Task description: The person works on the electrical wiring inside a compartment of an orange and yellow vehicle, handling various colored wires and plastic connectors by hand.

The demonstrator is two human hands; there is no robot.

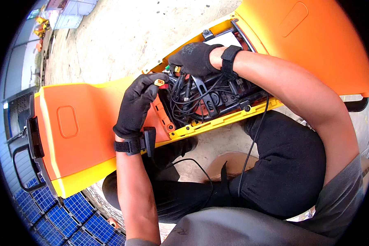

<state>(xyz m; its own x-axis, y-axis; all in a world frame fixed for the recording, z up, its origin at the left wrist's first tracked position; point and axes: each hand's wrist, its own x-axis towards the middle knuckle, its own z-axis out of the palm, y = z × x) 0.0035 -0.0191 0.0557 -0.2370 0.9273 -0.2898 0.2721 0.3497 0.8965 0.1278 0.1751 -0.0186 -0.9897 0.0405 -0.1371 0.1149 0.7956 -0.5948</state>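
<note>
Both my hands wear black gloves and work at the left end of an open bay [201, 96] in an orange and yellow machine body. My left hand [135, 102] pinches a small yellow cable connector [159, 82] with a red part beside it, just above the bay's left edge. My right hand [194, 58] reaches over the bay from the right. Its fingers curl down at a second yellow connector [177, 69] and seem to grip it; the fingertips are partly hidden. A small green piece [167, 67] shows beside them. Black cables [184, 98] tangle below both hands.
Orange covers flank the bay on the left [90, 127] and right [315, 53]. A yellow rail [221, 121] runs along its near side. A loose black cable [254, 143] hangs over my legs. Blue grid crates or mats [63, 219] lie at lower left.
</note>
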